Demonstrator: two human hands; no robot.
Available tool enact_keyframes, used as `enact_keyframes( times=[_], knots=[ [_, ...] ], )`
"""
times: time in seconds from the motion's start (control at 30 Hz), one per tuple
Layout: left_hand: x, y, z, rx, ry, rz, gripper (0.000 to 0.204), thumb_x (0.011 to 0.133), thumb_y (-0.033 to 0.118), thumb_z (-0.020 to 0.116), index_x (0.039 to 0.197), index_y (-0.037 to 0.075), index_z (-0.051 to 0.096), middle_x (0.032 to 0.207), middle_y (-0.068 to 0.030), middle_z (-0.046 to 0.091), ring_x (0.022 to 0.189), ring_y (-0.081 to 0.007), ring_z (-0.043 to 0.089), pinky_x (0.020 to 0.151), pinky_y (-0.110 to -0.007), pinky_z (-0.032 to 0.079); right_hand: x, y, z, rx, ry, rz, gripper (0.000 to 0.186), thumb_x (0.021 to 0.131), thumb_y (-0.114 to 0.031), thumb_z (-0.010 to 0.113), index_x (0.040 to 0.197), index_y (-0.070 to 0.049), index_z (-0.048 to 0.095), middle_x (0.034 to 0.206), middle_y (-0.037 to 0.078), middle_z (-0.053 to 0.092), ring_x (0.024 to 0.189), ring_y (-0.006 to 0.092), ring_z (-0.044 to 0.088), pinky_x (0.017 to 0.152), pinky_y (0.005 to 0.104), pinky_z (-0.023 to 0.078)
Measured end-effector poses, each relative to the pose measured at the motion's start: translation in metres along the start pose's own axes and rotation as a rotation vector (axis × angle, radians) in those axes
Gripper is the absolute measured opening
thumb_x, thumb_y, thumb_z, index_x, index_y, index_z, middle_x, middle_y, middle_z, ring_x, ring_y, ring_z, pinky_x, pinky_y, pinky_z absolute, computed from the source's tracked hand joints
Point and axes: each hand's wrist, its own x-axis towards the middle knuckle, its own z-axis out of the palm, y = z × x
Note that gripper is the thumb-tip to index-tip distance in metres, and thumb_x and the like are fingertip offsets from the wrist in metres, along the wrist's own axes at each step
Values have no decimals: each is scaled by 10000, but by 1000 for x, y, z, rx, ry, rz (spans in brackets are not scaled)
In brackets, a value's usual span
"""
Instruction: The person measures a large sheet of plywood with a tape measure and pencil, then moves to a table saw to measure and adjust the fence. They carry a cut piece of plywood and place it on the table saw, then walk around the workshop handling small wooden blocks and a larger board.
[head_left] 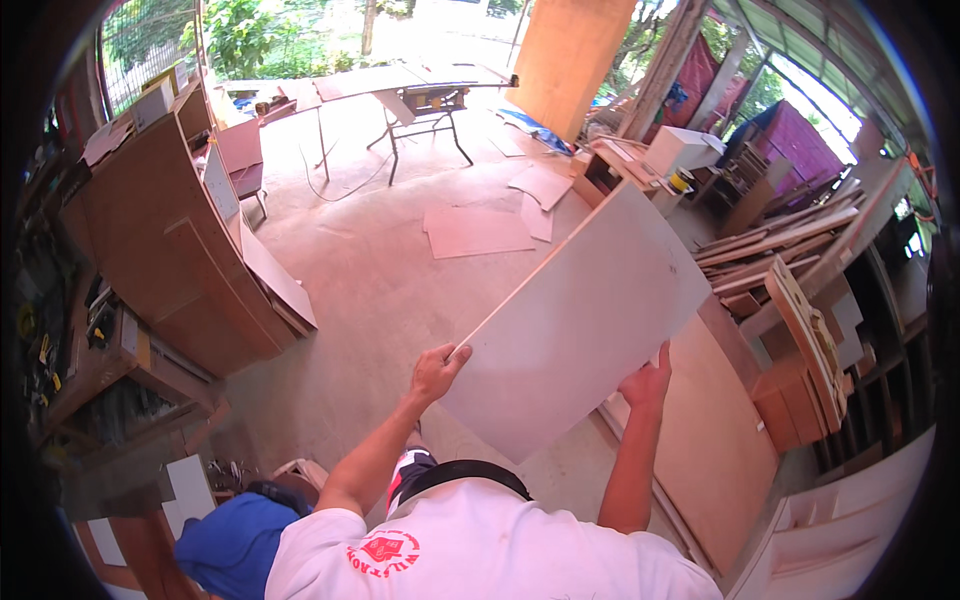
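Observation:
A large white rectangular board [580, 320] is held out in front of my body, tilted, with its far end up to the right. My left hand [437, 372] grips its left edge, the thumb on the upper face and the fingers curled beneath. On the opposite edge, my right hand [647, 380] is closed round the board, its fingers partly hidden behind it. The board hides part of the floor and the plywood sheet below.
A saw table [435, 100] stands at the far side, with loose panels [475, 232] on the floor before it. To the left rises a brown cabinet [150, 250]. A plywood sheet [715, 430], stacked wood strips [780, 240] and a blue cloth [235, 540] lie around me.

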Motion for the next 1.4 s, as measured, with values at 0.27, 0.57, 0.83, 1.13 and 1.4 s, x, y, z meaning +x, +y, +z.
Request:
enact_keyframes(
  times=[0.27, 0.57, 0.83, 1.13, 1.4],
  knots=[
    [330, -47, -55, -15, 81, -143, 700, 991, 681, 440, 936, 50, 737, 813, -192, 708, 814, -378, 681, 739, -481, 490, 355, 52, 166, -390, -163, 106, 716, 1007, -476, 592, 1495, 8, 391, 1508, 137, 473, 1403, 340, 430, 1184, 540, 308],
    [688, -27, -25, -34, -90, -301, 765, 991, 739, 339, 1088, 95, 741, 955, -199, 733, 959, -389, 690, 840, -497, 502, 641, 114, 222, -794, 182, -122, 751, 1016, -577, 521, 1450, 33, 458, 1414, 158, 557, 1268, 280, 545, 1061, 455, 438],
    [987, -82, 31, -117, -125, -496, 778, 1023, 681, 307, 1176, 35, 712, 1151, -253, 703, 1140, -448, 631, 975, -515, 467, 1003, 122, 246, -1133, 532, -238, 712, 1034, -549, 489, 1134, 138, 649, 1028, 210, 698, 889, 282, 670, 768, 398, 554],
    [1291, -92, -7, -312, -220, -470, 800, 1035, 639, 351, 1317, -69, 594, 1340, -296, 604, 1282, -415, 553, 1066, -463, 407, 1311, 153, 386, -1140, 408, -266, 651, 1029, -475, 550, 1028, 166, 662, 939, 188, 698, 816, 259, 653, 718, 403, 535],
    [1551, -103, -24, -586, -437, -548, 764, 1049, 588, 429, 1435, -68, 491, 1484, -222, 498, 1392, -316, 450, 1143, -444, 362, 1549, 158, 483, -1144, 403, -231, 632, 1032, -449, 559, 1075, 172, 665, 986, 175, 711, 843, 242, 664, 762, 389, 539]
  ],
)
